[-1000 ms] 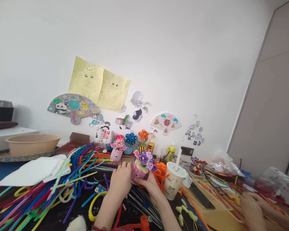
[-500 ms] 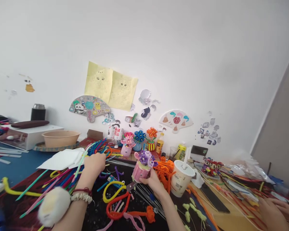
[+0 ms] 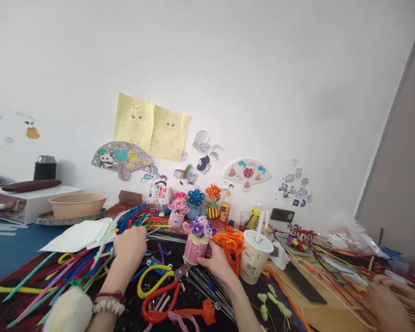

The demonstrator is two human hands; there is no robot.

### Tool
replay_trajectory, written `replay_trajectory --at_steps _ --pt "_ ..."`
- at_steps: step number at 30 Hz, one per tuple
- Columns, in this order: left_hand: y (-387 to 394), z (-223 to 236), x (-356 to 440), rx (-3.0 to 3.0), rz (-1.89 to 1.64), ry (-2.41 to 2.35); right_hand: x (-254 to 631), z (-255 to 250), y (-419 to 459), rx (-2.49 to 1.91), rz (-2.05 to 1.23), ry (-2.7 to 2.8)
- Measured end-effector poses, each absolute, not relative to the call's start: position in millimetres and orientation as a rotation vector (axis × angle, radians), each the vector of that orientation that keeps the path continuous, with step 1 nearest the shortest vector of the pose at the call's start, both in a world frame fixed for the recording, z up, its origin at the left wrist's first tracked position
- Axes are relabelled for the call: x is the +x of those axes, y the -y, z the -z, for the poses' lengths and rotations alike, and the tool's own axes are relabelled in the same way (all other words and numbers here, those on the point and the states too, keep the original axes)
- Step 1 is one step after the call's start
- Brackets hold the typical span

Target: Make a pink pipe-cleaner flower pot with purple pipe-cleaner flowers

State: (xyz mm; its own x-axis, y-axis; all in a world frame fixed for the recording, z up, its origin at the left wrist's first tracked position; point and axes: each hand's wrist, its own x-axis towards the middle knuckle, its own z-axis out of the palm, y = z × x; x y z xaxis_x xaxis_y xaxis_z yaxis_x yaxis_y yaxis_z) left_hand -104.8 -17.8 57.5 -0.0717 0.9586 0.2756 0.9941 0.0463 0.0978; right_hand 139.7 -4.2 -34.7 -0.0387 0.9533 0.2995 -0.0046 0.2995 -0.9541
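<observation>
My right hand (image 3: 217, 261) is wrapped round a small pink fuzzy pot with purple pipe-cleaner flowers (image 3: 197, 240) and holds it upright on the dark table (image 3: 131, 313). My left hand (image 3: 130, 245) is closed among a heap of coloured pipe cleaners (image 3: 90, 258) to the left, fingers curled over some of them. A bead bracelet and a fluffy cuff sit at that wrist. Scissors with wrapped red and yellow handles (image 3: 159, 295) lie between my arms, beside thin metal wires (image 3: 207, 286).
A paper cup with a straw (image 3: 255, 256) stands right of the pot, orange pipe cleaners (image 3: 232, 244) behind it. More flower pots (image 3: 193, 205) line the wall. Another person's hands (image 3: 390, 295) work at the right. A tan bowl (image 3: 76, 205) and white paper (image 3: 78, 236) lie at the left.
My left hand left the pot and reached left into the pipe cleaners, where it stays. My right hand keeps the pot. The view swung left, then slightly back.
</observation>
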Motion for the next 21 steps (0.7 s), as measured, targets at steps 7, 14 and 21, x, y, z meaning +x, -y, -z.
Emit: replay_trajectory --at_steps 7,14,21 --pt "22.2 -73.8 -88.6 -1.963 0.828 2.149 153.5 19.5 14.4 -1.450 -0.610 1.390" --pt "15.2 -54.4 -61.0 -2.890 1.801 1.873 131.8 6.6 21.4 -1.268 -0.939 1.442" --pt "21.5 -45.4 -38.7 -3.163 1.698 1.683 113.3 -7.7 35.6 -0.822 -1.236 1.488"
